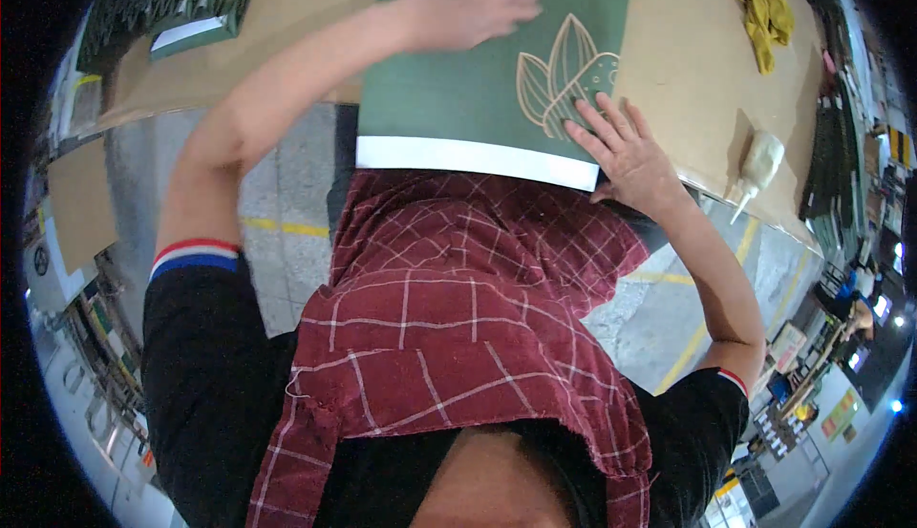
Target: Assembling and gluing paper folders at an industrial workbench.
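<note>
A flat green printed sheet (439, 89), bearing a leaf outline in light gold, lies in front of me and reaches past the upper edge of the view. Along its near edge runs a white strip (468, 158). My left hand (468, 10) is over the far part of the sheet, fingers stretched out and somewhat blurred; whether it presses on the surface I cannot tell. At the near right corner rests my right hand (626, 151), with fingers spread on the green surface beside the leaf drawing and the thumb by the white strip. Neither hand grips anything.
A brown tabletop (287, 41) extends under the sheet. On the right are a whitish squeeze bottle (761, 160) with a thin nozzle and a crumpled mustard-yellow cloth (761, 12). Dark green stacked pieces (172, 3) lie at the far left, and more (831, 160) at the right edge.
</note>
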A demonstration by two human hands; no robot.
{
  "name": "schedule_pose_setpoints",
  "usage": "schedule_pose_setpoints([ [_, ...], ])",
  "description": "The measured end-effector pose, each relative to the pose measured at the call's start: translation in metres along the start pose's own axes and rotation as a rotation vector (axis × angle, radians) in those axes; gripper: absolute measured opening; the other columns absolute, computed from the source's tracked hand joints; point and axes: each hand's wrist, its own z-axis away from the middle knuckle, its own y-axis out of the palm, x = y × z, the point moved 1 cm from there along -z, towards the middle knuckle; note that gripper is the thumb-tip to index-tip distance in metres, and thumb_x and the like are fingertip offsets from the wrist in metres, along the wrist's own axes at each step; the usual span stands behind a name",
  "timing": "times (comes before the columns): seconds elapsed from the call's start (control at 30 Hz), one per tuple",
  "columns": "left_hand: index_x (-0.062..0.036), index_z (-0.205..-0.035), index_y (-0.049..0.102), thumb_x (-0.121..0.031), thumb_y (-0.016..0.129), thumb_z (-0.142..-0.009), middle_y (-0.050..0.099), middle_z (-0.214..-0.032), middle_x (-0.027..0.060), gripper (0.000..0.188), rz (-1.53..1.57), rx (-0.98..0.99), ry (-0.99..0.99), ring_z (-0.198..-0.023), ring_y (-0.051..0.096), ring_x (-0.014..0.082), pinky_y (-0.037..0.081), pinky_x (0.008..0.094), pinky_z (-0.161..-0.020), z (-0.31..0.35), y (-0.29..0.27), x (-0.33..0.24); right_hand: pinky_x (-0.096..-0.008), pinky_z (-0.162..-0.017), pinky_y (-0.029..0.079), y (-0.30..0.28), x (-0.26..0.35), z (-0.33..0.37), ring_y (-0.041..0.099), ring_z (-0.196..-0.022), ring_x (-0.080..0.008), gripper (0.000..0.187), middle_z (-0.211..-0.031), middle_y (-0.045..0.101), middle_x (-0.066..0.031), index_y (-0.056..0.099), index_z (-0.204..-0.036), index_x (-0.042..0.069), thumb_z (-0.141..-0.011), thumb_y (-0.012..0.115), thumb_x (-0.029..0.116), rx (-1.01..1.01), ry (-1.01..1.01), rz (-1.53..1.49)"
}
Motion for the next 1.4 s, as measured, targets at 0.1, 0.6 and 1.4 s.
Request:
schedule_pose_setpoints([
  [0.1,-0.0057,-0.127,0.039,-0.021,0.058,-0.076,0.037,-0.133,0.0073,0.056,-0.042,0.213,0.023,-0.124,0.033,0.0228,0.020,0.0420,-0.105,0.114,-0.061,-0.046,-0.0404,-0.103,0.026,0.035,0.004,-0.004,0.028,-0.127,-0.0250,0.062,-0.136,0.032,-0.0035,0.032,-0.131,0.017,-0.074,0.056,0.024,-0.307,0.045,0.155],
  [0.6,-0.0039,-0.101,0.049,-0.015,0.057,-0.070,0.050,-0.107,0.0083,0.034,0.156,-0.056,-0.109,-0.102,0.048,0.0236,0.038,0.0361,-0.089,0.145,-0.062,-0.073,-0.0341,-0.074,0.045,0.022,0.017,-0.006,0.055,-0.083,-0.0271,0.031,-0.093,0.059,-0.0102,0.061,-0.098,0.006,-0.067,0.056,0.008,-0.746,0.143,-0.514],
  [1.4,-0.0142,-0.129,0.036,-0.042,0.050,-0.080,0.032,-0.136,0.0074,0.058,0.224,-0.191,-0.126,-0.125,0.031,0.0214,0.023,0.0564,-0.096,-0.028,-0.007,-0.099,-0.0405,-0.075,0.044,-0.004,-0.011,-0.019,0.057,-0.088,-0.0328,0.046,-0.098,0.059,-0.0167,0.051,-0.111,0.003,-0.073,0.065,0.025,-0.693,0.937,-0.551],
])
